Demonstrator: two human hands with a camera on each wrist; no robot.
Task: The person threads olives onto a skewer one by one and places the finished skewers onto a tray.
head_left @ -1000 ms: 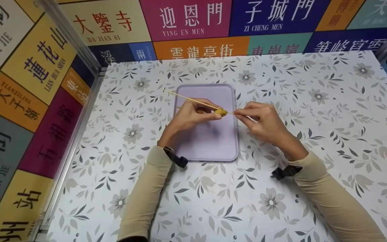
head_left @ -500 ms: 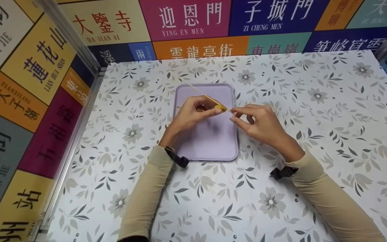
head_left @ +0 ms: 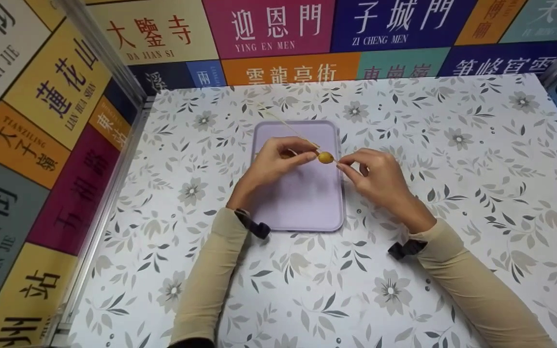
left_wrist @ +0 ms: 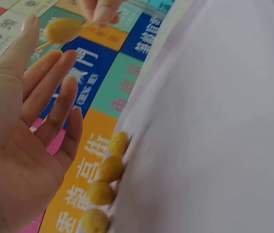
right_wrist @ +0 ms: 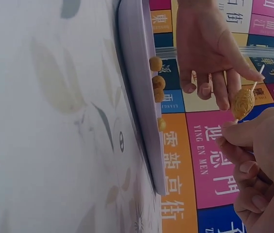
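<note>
A yellow oval ball with a ridged surface (right_wrist: 244, 104) sits on a thin wooden skewer (head_left: 288, 125), held up over the tray. My right hand (head_left: 380, 179) pinches the skewer's short end between thumb and fingertips, just right of the ball. On the other side, my left hand (head_left: 281, 162) is close to the ball and the skewer's long part, which slants up to the far left. The left wrist view shows the left hand (left_wrist: 25, 136) with thumb and fingers spread apart around the skewer; whether the thumb touches it is unclear.
Under the hands lies a lilac rectangular tray (head_left: 302, 208) on a floral-patterned tabletop (head_left: 389, 290). Several yellow balls (left_wrist: 111, 168) are at the tray's far side, mostly hidden by the left hand in the head view. Printed panels (head_left: 269, 29) stand behind and at the left.
The ball, earlier between the left thumb and fingers, now shows just beyond the fingertips. The skewer's long end has swung from pointing left to a steeper slant. The right fingers regripped its short end.
</note>
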